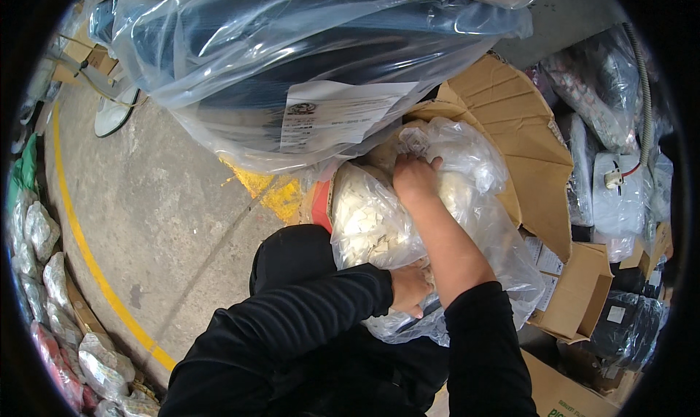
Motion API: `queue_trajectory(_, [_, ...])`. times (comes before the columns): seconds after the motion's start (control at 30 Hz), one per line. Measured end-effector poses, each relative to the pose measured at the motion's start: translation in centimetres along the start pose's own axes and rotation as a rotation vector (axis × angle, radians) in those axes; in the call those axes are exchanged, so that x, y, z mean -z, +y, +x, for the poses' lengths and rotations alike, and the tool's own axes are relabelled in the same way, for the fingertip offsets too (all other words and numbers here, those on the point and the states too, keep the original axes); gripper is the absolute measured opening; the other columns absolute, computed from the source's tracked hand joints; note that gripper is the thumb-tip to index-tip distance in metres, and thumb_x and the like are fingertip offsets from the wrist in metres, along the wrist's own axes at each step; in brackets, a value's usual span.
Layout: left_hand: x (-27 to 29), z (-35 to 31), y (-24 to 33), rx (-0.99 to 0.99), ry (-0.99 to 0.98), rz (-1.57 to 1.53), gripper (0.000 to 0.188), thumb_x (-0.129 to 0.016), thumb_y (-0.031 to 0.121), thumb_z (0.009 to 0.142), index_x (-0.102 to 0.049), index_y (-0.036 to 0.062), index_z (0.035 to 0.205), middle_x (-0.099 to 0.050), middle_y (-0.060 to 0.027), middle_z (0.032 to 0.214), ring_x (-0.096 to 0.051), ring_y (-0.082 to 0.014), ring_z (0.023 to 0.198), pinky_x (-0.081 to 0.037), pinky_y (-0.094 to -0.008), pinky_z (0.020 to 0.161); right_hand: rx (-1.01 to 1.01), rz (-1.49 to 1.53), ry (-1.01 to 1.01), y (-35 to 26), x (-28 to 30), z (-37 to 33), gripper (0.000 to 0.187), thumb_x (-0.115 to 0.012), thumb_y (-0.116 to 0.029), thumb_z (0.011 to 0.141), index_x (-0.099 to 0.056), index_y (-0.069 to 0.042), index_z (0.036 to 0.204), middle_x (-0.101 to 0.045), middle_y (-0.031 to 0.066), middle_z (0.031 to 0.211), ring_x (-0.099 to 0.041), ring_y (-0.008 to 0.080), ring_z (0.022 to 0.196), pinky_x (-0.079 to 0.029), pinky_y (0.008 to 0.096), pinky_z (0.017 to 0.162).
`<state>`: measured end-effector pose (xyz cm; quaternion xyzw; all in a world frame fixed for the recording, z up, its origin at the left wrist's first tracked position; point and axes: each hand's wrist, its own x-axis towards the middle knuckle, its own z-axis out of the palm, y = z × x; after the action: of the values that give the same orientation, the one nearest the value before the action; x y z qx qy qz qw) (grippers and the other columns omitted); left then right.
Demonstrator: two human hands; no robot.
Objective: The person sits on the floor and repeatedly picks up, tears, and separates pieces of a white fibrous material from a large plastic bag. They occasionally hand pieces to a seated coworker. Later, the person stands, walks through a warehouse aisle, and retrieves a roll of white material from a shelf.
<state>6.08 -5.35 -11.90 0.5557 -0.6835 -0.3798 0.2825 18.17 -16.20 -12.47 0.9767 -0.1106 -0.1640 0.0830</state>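
Note:
In front of me is a large clear plastic bag (372, 224) filled with small cream-coloured pieces. It sits in an opened cardboard box (521, 118). My right hand (417, 176) reaches over to the bag's far part, its fingers curled into the plastic beside a small white label (413, 141); the fingertips are partly hidden. Nearer to me, my left hand (410, 289) is closed on the bag's near edge, its fingers bent over the crumpled film. Both forearms wear black sleeves, and the right one is pushed up to the elbow.
A big dark-blue bundle (240, 60) wrapped in clear plastic, with a white paper sheet (339, 114), hangs over the far side. Smaller cartons (576, 293) and wrapped goods (620, 191) crowd the right. Several bagged items (102, 366) line the left, past a yellow floor line (80, 242).

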Motion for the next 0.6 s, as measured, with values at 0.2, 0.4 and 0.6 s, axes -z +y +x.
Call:
queue_trajectory(0.2, [-0.5, 0.3, -0.3, 0.023, -0.005, -0.042, 0.074, -0.07, 0.043, 0.077, -0.049, -0.0001, 0.134, -0.05, -0.0238, 0.136, -0.037, -0.0385, 0.134, -0.015, -0.0499, 0.116, -0.042, 0.011, -0.023, -0.4, -0.4, 0.4, 0.031, -0.039, -0.016, 0.095, -0.065, -0.01, 0.111, -0.066, 0.0111, 0.117, -0.06, 0.025, 0.113, -0.02, 0.0651, 0.106])
queue_trajectory(0.4, [0.6, -0.7, 0.5, -0.04, 0.176, 0.069, 0.083, -0.071, 0.046, 0.076, -0.042, -0.001, 0.139, -0.039, -0.0266, 0.145, -0.028, -0.0442, 0.138, -0.013, -0.051, 0.117, 0.051, 0.291, 0.153, 0.9, -0.8, -0.3, 0.041, -0.048, -0.02, 0.092, -0.054, -0.011, 0.132, -0.04, 0.0185, 0.148, -0.05, 0.03, 0.129, -0.024, 0.0591, 0.111])
queue_trajectory(0.6, [1.7, -0.6, 1.5, 0.071, -0.01, 0.446, 0.074, -0.071, 0.044, 0.077, -0.049, 0.0063, 0.136, -0.038, -0.0246, 0.146, -0.024, -0.0481, 0.139, -0.012, -0.0513, 0.117, 0.066, 0.935, 0.427, 5.3, 4.8, -9.3, 0.03, -0.062, -0.014, 0.088, -0.064, -0.007, 0.117, -0.054, 0.0176, 0.137, -0.05, 0.0335, 0.129, -0.039, 0.0356, 0.107])
